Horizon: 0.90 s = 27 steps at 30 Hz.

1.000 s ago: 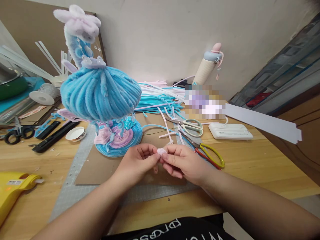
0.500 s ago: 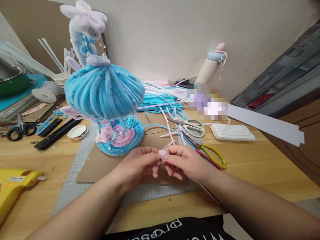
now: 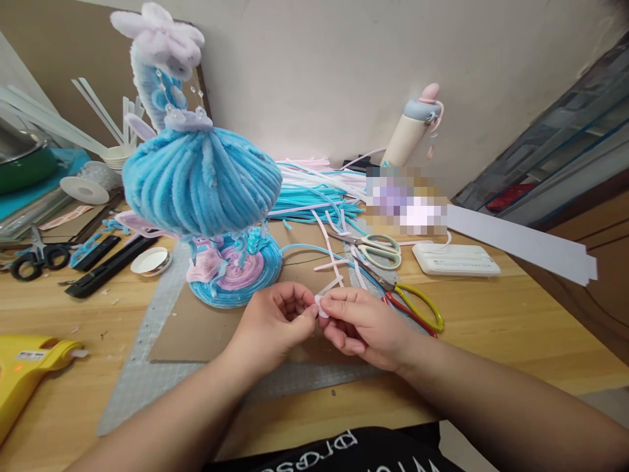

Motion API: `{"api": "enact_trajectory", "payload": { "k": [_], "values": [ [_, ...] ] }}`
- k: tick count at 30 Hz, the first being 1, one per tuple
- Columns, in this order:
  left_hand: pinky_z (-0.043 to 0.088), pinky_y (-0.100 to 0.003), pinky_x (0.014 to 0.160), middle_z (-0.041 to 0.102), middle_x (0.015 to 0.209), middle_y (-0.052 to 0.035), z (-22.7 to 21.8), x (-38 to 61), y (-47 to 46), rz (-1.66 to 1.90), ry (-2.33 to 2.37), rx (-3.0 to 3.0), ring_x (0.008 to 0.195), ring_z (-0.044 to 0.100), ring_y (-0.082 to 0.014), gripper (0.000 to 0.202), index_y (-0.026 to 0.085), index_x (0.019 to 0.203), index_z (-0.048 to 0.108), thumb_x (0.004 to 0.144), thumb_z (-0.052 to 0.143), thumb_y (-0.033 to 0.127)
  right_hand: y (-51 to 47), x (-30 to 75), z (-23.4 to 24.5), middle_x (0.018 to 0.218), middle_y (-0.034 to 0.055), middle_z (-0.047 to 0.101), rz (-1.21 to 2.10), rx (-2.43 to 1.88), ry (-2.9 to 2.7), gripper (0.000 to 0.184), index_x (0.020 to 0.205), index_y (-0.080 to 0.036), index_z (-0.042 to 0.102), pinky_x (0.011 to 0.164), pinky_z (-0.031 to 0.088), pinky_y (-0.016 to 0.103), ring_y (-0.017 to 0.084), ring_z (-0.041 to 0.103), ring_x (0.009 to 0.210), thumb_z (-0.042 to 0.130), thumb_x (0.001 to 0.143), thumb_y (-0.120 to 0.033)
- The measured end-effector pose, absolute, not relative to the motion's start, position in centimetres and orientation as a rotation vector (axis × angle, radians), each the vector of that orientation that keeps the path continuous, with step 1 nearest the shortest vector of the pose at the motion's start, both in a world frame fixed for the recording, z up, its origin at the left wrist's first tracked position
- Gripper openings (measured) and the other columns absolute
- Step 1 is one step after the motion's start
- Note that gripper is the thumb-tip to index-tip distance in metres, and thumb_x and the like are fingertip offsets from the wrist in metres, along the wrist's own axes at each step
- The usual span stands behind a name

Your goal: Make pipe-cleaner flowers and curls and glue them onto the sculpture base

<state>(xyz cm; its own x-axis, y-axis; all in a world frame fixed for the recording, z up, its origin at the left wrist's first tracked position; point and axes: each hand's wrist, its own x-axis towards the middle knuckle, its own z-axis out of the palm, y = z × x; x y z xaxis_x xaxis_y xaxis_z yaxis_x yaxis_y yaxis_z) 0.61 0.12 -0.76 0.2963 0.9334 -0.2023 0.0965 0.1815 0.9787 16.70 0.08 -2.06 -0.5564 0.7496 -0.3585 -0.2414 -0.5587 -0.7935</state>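
Observation:
Between my fingertips is a small pale pink fuzzy piece, seemingly a bent pipe cleaner. My left hand pinches its left side with thumb and forefinger. From the other side, my right hand grips it between thumb and fingers, the lower fingers curled. Just behind my left hand stands a blue and pink pipe-cleaner lamp-like figure with a flower top, on a round coiled base. Cut pink pipe-cleaner strips lie beyond my hands.
Yellow-and-red-handled scissors and pale-handled scissors lie right of the cardboard. A yellow glue gun is at left, near black scissors. Blue pipe cleaners, a white power strip and a bottle sit behind.
The pink piece has turned between my fingers. My left hand has rolled, its thumb and forefinger now pinching the piece's edge; my right hand has barely moved. The view has shifted slightly.

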Motion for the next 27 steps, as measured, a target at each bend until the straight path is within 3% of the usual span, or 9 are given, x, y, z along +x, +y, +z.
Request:
{"api": "enact_trajectory", "payload": {
  "k": [6,16,22,27],
  "values": [
    [0.043,-0.019,0.055,0.062,0.065,-0.0008,-1.26,0.63,-0.06,0.879,1.124,1.378,0.06,0.056,-0.0099,0.009,0.013,0.075,0.06,0.073,0.062,0.022,-0.04,16.52,-2.13,0.044,-0.0029,0.054,2.211,-0.877,-0.775,0.024,0.069,-0.012,0.058,0.03,0.015,0.013,0.0,0.027,0.027,0.061,0.081,-0.033],
    [0.041,-0.019,0.055,0.06,0.062,0.0012,-1.06,0.27,-0.16,0.985,1.149,1.964,0.059,0.055,-0.0088,0.008,0.015,0.069,0.061,0.073,0.056,0.01,-0.06,16.63,-2.19,0.039,-0.0066,0.047,2.236,-0.903,-0.822,0.027,0.067,-0.013,0.056,0.031,0.013,0.015,0.0,0.021,0.027,0.059,0.082,-0.036],
    [0.044,-0.021,0.056,0.062,0.064,0.0,-1.58,0.4,-0.59,1.031,1.248,1.843,0.058,0.057,-0.0106,0.005,0.016,0.072,0.06,0.076,0.056,0.015,-0.24,16.18,-1.89,0.047,-0.0046,0.053,2.022,-0.954,-1.043,0.029,0.069,-0.014,0.054,0.031,0.02,0.014,0.002,0.036,0.031,0.056,0.085,-0.039],
    [0.043,-0.02,0.057,0.062,0.064,0.0001,-0.9,0.3,-0.43,0.998,1.207,1.951,0.06,0.056,-0.01,0.007,0.016,0.071,0.06,0.076,0.056,0.013,0.25,16.88,-1.76,0.04,-0.0066,0.048,2.326,-0.836,-0.813,0.024,0.067,-0.014,0.054,0.03,0.014,0.013,0.0,0.022,0.027,0.057,0.083,-0.032]
  ]
}}
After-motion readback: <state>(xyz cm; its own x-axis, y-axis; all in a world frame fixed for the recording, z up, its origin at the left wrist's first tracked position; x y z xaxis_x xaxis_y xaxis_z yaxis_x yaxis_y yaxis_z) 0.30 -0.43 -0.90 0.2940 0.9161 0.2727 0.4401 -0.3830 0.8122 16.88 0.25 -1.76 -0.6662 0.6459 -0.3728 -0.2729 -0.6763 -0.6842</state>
